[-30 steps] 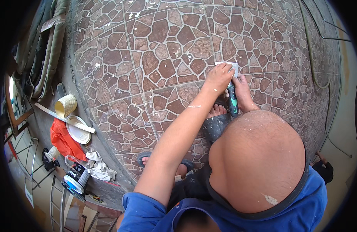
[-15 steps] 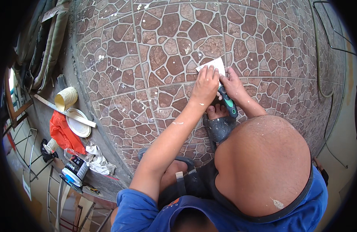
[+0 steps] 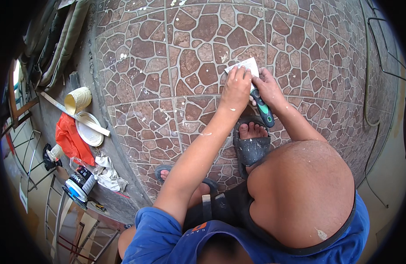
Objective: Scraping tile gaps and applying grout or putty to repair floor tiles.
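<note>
Low over the tiled floor, both my hands are on a putty knife with a black-and-green handle and a broad, whitish blade. My left hand lies over the blade's left side, its fingers curled across it. From the other side, my right hand grips around the blade's right edge and the neck, thumb against it. Part of the blade and some fingertips are hidden beneath the hands. The handle's end points back toward my sandalled foot.
Brown stone-patterned tiles lie ahead, spotted with white. Left stand a coated tub, a lid with a stick across it, an orange bag, a white cloth and a dark can. A hose runs along the right.
The view has shifted a little, and more of my sandalled foot shows. Both hands keep hold of the putty knife in nearly the same position.
</note>
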A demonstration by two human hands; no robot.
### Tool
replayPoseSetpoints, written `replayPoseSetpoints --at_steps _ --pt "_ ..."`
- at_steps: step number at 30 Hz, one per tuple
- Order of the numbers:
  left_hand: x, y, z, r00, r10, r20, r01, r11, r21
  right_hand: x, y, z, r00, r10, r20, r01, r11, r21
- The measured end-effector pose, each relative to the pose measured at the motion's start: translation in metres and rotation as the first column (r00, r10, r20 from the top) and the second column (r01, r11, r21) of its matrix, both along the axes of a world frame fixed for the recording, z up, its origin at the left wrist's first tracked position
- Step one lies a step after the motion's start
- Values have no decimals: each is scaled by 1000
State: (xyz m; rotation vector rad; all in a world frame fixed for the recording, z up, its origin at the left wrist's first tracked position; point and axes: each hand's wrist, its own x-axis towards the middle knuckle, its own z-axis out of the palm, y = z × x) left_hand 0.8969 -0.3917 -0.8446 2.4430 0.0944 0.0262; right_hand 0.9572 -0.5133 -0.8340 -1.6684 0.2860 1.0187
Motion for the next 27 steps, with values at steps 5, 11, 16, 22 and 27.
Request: replayPoseSetpoints --at_steps 5,11,16,22,27 --pt "-11 12 -1 997 63 52 -62 997 -37 -1 18 9 998 53 -13 -53 998 15" --pt "-6 44 3 995 100 26 -101 994 32 5 55 8 995 80 -58 -75 993 86" --pt "-43 17 13 996 90 -17 -89 995 34 -32 23 -2 984 179 2 -179 983 -43" --pt "-51 46 9 977 214 -10 -213 977 21 -22 67 23 971 227 -77 -227 974 12" --pt "-46 46 1 986 166 20 -166 986 2 -23 57 -1 974 225 17 -225 974 -10"
